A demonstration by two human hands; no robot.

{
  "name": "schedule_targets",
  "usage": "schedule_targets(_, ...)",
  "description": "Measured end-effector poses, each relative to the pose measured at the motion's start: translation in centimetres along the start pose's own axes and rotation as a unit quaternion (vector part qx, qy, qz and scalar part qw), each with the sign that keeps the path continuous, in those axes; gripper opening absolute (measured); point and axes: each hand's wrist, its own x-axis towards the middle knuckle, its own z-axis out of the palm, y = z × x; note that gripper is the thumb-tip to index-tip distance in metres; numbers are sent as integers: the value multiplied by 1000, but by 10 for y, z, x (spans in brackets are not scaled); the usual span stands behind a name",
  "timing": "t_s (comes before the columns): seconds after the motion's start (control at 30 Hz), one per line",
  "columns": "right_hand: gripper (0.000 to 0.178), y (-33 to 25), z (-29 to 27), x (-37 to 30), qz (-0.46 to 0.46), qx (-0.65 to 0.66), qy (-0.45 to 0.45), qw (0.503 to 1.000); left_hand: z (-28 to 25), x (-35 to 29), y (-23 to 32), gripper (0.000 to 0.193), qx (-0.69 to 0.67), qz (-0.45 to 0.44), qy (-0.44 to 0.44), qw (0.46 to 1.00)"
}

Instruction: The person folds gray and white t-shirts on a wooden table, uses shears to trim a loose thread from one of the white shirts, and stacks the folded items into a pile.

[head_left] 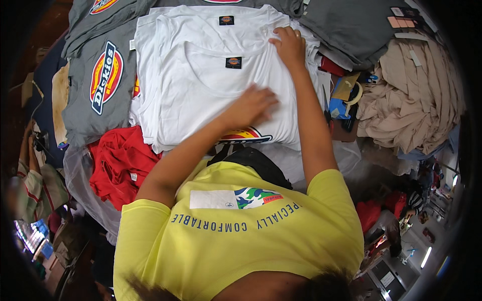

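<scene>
A white T-shirt (221, 75) with a wide scooped neck and a small dark neck label lies on top of other white T-shirts (175, 25). Part of a red and yellow print shows at its near edge. My right hand (290, 47) rests on the white cloth near the far right shoulder, fingers apart and bent at the tips. Over the middle of the shirt, below the neckline, is my left hand (251, 106). Motion smears its fingers, and whether they touch the cloth is unclear.
Grey printed T-shirts (100, 85) lie on the left, above a crumpled red garment (123, 163). Dark grey cloth (346, 30) is at the far right, near a tape roll (354, 94) and a heap of beige cloth (411, 95). Another person's arm (31, 150) shows at far left.
</scene>
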Motion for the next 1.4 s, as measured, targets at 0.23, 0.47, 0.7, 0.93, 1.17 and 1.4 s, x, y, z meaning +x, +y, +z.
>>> schedule_targets(0.23,48,-185,-1,-110,-286,161,-131,935,-140,-57,-114,16,300,-282,193,891)
schedule_targets(0.47,72,-217,11,-129,-223,164,-244,929,-154,-52,-158,25,259,-252,83,929)
schedule_targets(0.7,61,-219,12,-124,-221,188,-238,927,-157,-56,-185,29,310,-270,16,911)
schedule_targets(0.93,23,-90,-19,-42,-1,191,63,980,-181,-80,-166,36,116,-292,38,949)
schedule_targets(1.17,30,35,-8,9,121,209,-182,953,-196,-63,-162,35,9,-314,88,945)
schedule_targets(1.4,26,37,-18,38,141,339,-218,904,-216,-64,-175,34,10,-335,48,941)
